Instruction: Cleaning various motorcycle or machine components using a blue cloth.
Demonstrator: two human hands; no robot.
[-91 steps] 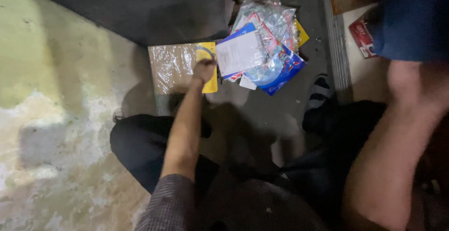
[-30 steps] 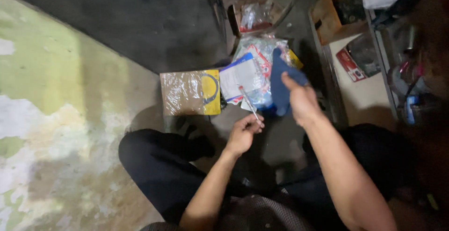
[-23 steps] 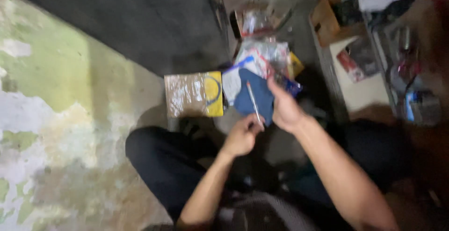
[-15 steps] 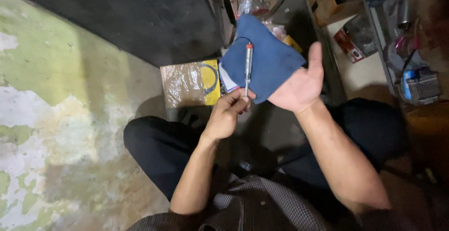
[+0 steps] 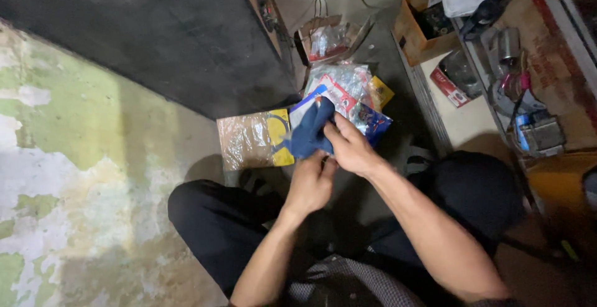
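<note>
Grey concrete floor (image 5: 186, 151) carries a clear-fronted brown-and-yellow packet (image 5: 255, 139); right hand (image 5: 349, 148) pinches a crumpled dark-blue cloth (image 5: 311, 128) at its ten o'clock; left hand (image 5: 311, 183), fingers curled closed, touches it at six o'clock.

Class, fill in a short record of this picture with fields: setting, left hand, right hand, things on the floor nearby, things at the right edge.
setting: person seated on a concrete floor, legs in dark trousers
left hand: closed, touching the right hand; what it grips is hidden
right hand: grips a blue cloth
floor nearby: clear packet with yellow card, heap of plastic packets
right edge: open cardboard box, red box
</note>
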